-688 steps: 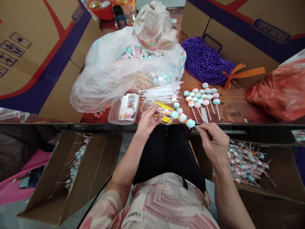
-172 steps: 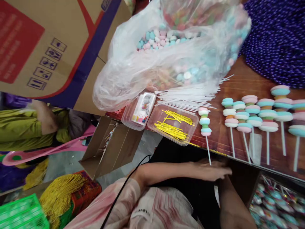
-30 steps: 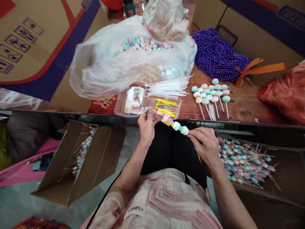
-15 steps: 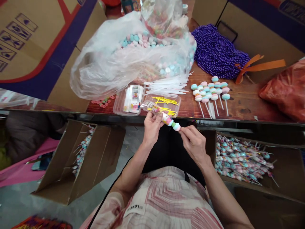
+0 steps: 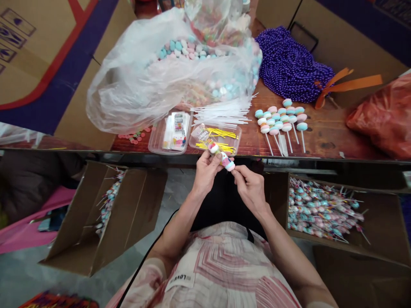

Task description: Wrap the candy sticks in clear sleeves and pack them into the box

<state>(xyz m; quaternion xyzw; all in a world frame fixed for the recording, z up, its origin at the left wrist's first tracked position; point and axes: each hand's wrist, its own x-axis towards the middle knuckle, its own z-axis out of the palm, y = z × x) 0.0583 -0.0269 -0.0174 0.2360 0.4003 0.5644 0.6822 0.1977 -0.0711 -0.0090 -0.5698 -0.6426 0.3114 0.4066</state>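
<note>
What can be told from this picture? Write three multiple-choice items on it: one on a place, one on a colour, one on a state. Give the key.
1. Where does the tray of yellow twist ties lie?
A. at the table's near edge
B. in the floor box
C. on the purple beads

2. What colour are the heaped beads?
A. green
B. purple
C. white

3. How is the candy skewer held?
A. by the left hand alone
B. lying loose on the table
C. between both hands

Key: 1 A, the tray sits by the table edge, just above the hands. 2 B, the heap is purple. 3 C, the left hand grips the candy end and the right hand pinches the other end.
</note>
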